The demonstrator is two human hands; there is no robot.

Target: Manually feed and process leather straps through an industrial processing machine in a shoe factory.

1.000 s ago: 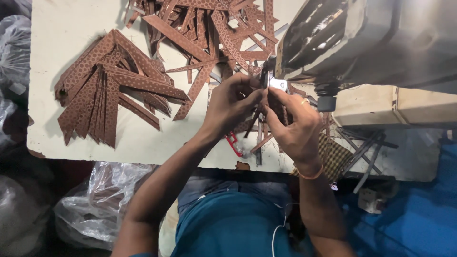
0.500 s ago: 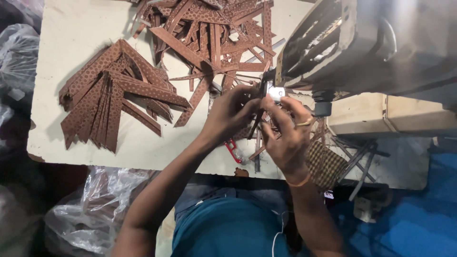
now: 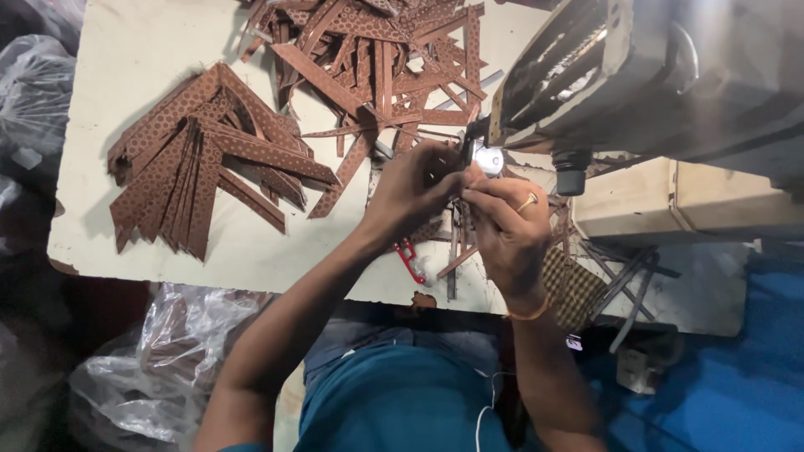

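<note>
— Where is free room on the table (image 3: 126, 50)?

— The near left part is bare, between the stack of brown strips (image 3: 201, 167) and the table edge. A hand can pass there.

— And further back?

— The loose pile of strips (image 3: 377, 59) covers the far middle. On the right the sewing machine (image 3: 636, 84) hangs over the table, so the left hand (image 3: 414, 188) and right hand (image 3: 502, 226) sit close under its head. Red scissors (image 3: 409, 259) lie just near the wrists.
</note>
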